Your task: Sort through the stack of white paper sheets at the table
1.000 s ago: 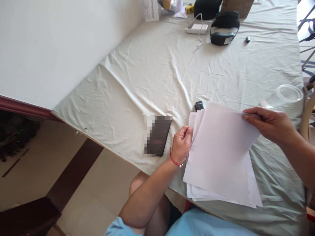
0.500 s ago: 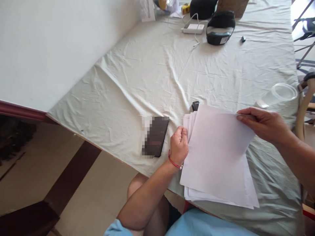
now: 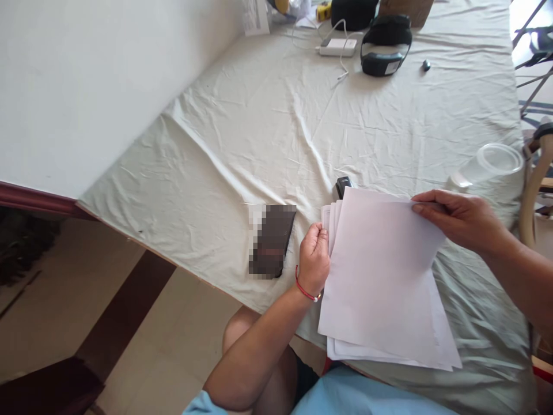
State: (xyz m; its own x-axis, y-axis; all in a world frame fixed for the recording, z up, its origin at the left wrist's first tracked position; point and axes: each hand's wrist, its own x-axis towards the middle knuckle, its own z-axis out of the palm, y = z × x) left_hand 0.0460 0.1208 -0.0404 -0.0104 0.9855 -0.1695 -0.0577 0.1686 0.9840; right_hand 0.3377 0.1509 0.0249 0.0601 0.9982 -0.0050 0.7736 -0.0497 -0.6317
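Several white sheets of paper (image 3: 380,271) overlap in a loose, slightly fanned stack over the table's near edge. My left hand (image 3: 314,256), with a red cord bracelet at the wrist, is closed on the left edge of the lower sheets. Thumb and fingers of my right hand (image 3: 458,216) pinch the upper right corner of the top sheet, which is lifted and bends there. A small black object (image 3: 343,185), perhaps a stapler, pokes out from behind the stack's top edge. Left of my left hand lies a dark phone (image 3: 274,242), partly blurred out.
A pale cloth (image 3: 242,144) covers the table. To the right a clear plastic cup (image 3: 488,164) lies on its side. Farther back are a white power bank (image 3: 337,47) with a cable, a black headset (image 3: 385,49) and a yellow tape measure (image 3: 323,11). A white wall (image 3: 108,75) borders the left.
Both hands keep their grips. The sheets' lower edges have shifted slightly to the right, and the top sheet's upper edge has shifted slightly left.
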